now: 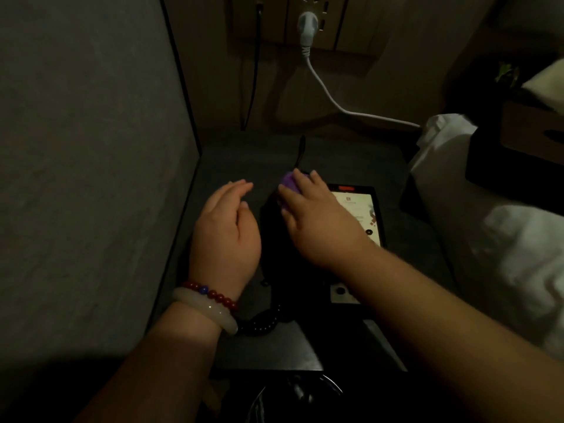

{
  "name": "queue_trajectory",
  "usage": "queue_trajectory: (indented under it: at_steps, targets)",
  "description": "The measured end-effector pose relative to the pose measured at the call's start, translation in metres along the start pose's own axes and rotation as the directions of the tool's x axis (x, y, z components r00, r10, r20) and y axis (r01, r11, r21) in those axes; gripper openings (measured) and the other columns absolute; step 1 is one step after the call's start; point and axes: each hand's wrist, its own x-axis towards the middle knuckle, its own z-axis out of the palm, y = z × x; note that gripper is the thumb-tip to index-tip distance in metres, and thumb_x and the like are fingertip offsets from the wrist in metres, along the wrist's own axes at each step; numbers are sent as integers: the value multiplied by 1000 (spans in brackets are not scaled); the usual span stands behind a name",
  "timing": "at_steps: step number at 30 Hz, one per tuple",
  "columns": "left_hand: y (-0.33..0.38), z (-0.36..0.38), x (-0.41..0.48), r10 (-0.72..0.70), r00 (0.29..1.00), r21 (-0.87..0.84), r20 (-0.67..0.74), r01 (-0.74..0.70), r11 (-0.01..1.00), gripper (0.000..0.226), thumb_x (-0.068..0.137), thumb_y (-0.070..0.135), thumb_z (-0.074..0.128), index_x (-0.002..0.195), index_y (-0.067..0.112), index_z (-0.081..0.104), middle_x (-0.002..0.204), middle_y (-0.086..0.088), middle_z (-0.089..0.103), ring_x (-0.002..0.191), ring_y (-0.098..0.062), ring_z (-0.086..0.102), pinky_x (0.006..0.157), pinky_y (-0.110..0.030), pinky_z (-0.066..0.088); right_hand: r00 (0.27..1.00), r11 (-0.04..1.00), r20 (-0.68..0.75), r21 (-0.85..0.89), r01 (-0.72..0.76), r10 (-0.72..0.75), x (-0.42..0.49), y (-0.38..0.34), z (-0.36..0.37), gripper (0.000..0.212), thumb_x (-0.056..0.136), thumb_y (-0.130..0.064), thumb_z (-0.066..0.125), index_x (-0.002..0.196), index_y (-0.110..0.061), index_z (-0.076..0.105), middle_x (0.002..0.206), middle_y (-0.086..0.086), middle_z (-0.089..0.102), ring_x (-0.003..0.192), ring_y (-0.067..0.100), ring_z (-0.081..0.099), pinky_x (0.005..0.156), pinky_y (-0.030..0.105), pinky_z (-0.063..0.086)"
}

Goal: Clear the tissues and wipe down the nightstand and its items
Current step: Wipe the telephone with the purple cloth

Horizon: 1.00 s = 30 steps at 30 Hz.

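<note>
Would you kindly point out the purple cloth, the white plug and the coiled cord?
purple cloth (287, 182), head view, its exposed upper patch.
white plug (306, 24), head view, its body at the socket.
coiled cord (263, 323), head view, its middle coils.

Two bracelets sit just behind the left hand (227, 236) — a smooth milky-white bangle (210, 311) and a string of dark-red beads (218, 297) with one blue.
</note>
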Motion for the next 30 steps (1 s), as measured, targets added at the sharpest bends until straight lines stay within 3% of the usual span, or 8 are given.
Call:
queue_trajectory:
  at_steps: [3,9,12,16,21,24,27,30]
  targets:
    - [0,-2,3,-21,1000,-22,-1,21,1000,34,96,6,39,125,9,57,133,-7,53,126,-14,45,98,-5,24,993,994,-56,-31,106,-107,-54,-3,20,55,97,-37,31,149,-25,20,159,0,1,145,21,-8,116,36,3]
    - [2,-3,-1,-17,1000,-38,4,17,999,35,96,6,38,126,9,57,133,-9,53,126,-13,44,97,-4,24,985,972,-52,-182,150,-162,-97,-10,36,57,86,-33,32,140,-19,45,152,6,32,140,27,28,109,37,16]
    - [3,-3,-3,-17,1000,-33,12,18,999,38,95,9,35,126,8,56,133,-10,53,128,-17,45,101,-14,28,990,994,-104,-63,89,-96,-55,-9,15,50,99,-29,32,147,-19,29,158,6,13,145,26,9,115,31,4]
    - [3,-4,-3,-43,999,-10,14,43,999,36,96,4,37,127,9,56,136,-10,51,130,-16,42,103,-18,28,998,992,-31,119,-49,53,-12,-5,-3,51,102,-25,34,150,-23,16,160,1,-1,145,21,-8,115,32,3]
    - [3,-4,2,-43,999,-31,8,44,999,36,96,4,37,126,8,56,135,-10,51,130,-16,42,102,-15,27,986,988,-82,-64,142,-147,-70,-5,29,68,90,-20,54,149,-24,21,158,-3,1,144,23,-6,110,34,-1]
    - [3,-5,4,-35,999,-36,2,35,999,36,96,3,37,126,8,56,135,-9,51,129,-14,42,97,-1,23,960,932,36,-231,278,-277,-115,2,50,84,70,-23,69,145,-22,31,156,0,20,143,27,15,108,42,16]
    - [2,-6,3,-8,1000,-42,-19,7,999,35,95,1,38,124,6,57,131,-12,54,125,-12,42,92,9,19,910,858,106,-307,413,-400,-137,17,56,62,79,-25,43,140,-23,35,153,-3,27,143,26,20,109,42,27]
    - [0,-8,2,-3,999,-26,-48,2,1000,34,95,1,39,123,5,58,129,-14,55,126,-18,46,92,9,19,886,842,121,-276,463,-448,-134,23,50,57,84,-25,38,141,-21,40,153,-1,29,142,23,24,113,41,22]
